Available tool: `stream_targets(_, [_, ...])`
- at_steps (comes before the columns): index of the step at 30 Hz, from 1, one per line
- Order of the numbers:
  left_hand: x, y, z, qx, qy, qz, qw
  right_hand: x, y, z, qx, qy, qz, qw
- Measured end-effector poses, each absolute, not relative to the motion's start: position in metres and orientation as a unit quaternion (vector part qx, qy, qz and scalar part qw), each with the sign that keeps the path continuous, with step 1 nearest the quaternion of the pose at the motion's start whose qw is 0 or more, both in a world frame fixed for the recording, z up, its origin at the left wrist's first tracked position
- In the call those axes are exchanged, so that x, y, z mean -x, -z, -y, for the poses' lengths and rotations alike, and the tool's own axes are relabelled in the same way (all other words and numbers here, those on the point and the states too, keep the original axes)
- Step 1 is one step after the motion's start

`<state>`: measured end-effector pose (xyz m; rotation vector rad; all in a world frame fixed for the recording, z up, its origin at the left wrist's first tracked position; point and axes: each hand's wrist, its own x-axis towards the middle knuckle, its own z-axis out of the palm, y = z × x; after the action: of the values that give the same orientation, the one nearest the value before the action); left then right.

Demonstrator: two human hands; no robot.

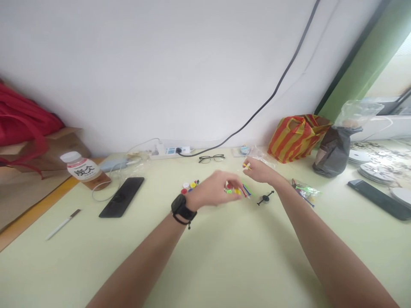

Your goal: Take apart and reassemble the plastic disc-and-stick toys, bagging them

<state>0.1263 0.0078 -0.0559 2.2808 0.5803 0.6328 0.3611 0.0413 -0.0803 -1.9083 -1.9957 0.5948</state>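
Observation:
My left hand point(216, 188), with a black watch point(183, 208) on its wrist, is over the middle of the table. Its thumb and fingers are curved and apart, and small green, red and yellow plastic pieces point(228, 191) show in the gap. Farther right, my right hand point(259, 171) pinches a small yellow plastic piece point(246, 166) at the fingertips. Blue, red and green plastic arrows point(246, 190) lie between my hands. A black double-ended arrow on a round hub point(265, 199) rests below my right wrist. Round coloured caps point(186, 188) sit left of my left hand.
Glasses point(211, 158) and a power strip point(173, 151) are by the wall. A phone point(122, 197), a bottle point(85, 171) and a pen point(63, 224) lie left. Rightward are a bag of parts point(305, 192), a striped bag point(297, 137), a dark bag point(334, 149) and another phone point(379, 199).

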Motion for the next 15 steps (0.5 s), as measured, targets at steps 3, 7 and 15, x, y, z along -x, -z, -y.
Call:
stream_targets(3, [-0.120, 0.074, 0.004, -0.905, -0.188, -0.235, 0.299, -0.367, 0.094, -0.046, 0.669, -0.213, 0.703, 0.112])
stream_targets(7, [-0.112, 0.090, 0.002, -0.913, -0.122, -0.271, 0.280, -0.369, 0.098, -0.044, 0.659, -0.223, 0.716, 0.064])
stream_targets(15, [-0.098, 0.085, -0.012, -0.912, -0.152, -0.299, 0.238, -0.359, 0.076, -0.036, 0.565, -0.241, 0.786, 0.073])
